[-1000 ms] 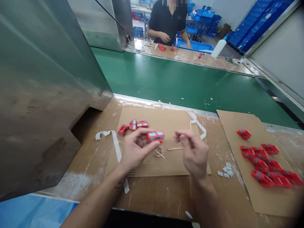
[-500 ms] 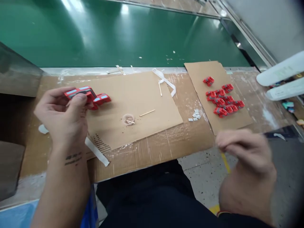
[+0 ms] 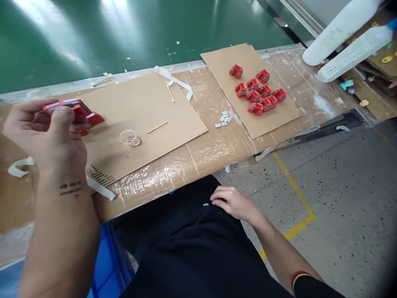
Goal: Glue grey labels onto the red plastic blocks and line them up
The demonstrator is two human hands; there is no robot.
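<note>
At the left, my left hand (image 3: 52, 128) is closed around a red toy vehicle (image 3: 76, 108) with pale window strips, raised above a cardboard sheet (image 3: 173, 136). My right hand (image 3: 232, 202) rests over the dark clothing on my lap, thumb and forefinger curved with a small gap between them. Just off its fingertips, a small white piece (image 3: 206, 204) lies on the cloth. Several similar small white pieces (image 3: 224, 119) lie on the table between two cardboard sheets. On the right-hand sheet (image 3: 279, 120) stands a group of small red toy parts (image 3: 253, 96).
A small round clear dish (image 3: 130, 138) and a thin stick (image 3: 157, 127) are on the left cardboard. Cotton swabs (image 3: 104, 79) and a curled white strip (image 3: 178, 81) lie near its far edge. White bottles (image 3: 338, 33) lean at the right. Behind runs a green belt (image 3: 149, 33).
My right hand has dropped from its closed, raised position at the right to my lap, where a white piece now shows. My left hand still holds the toy vehicle. The view has swung right.
</note>
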